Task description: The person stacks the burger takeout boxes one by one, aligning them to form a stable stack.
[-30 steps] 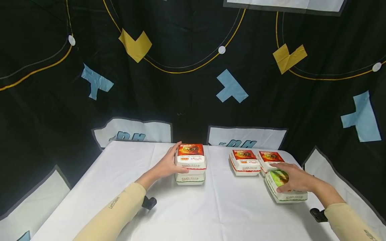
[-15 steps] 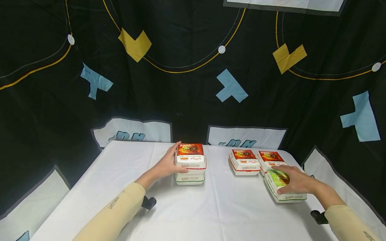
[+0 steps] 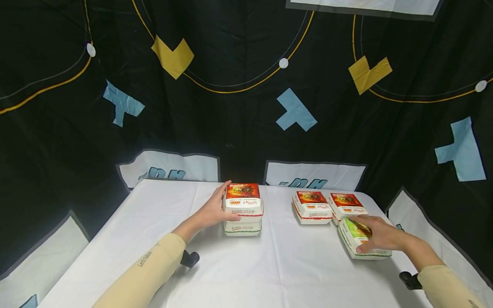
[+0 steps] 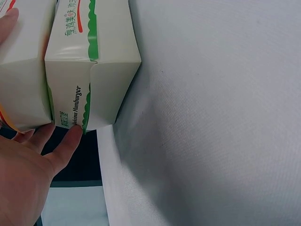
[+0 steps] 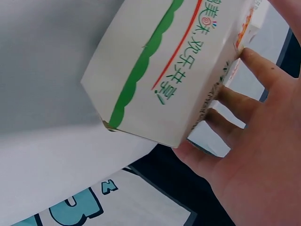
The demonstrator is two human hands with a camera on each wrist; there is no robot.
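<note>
In the head view, a burger box with a red picture lid (image 3: 243, 205) sits on a green-trimmed burger box (image 3: 242, 229). My left hand (image 3: 209, 211) grips the upper box from its left side, thumb in front and fingers behind. The left wrist view shows fingertips (image 4: 70, 136) reaching down to the lower box (image 4: 94, 94). At the right, my right hand (image 3: 381, 233) holds a burger box with a green picture lid (image 3: 356, 233), thumb at its near side and fingers across its far side. Fingertips (image 5: 225, 96) lie along that box's edge in the right wrist view.
Two more red-lidded burger boxes (image 3: 313, 207) (image 3: 346, 204) stand just behind the green one. A white cloth covers the table (image 3: 246, 273). Behind its far edge hangs a black curtain (image 3: 231, 128) with taped shapes.
My right hand has shifted slightly right and nearer on the green-lidded box, uncovering more of the red-lidded box behind it. My left hand and the stacked boxes have stayed put.
</note>
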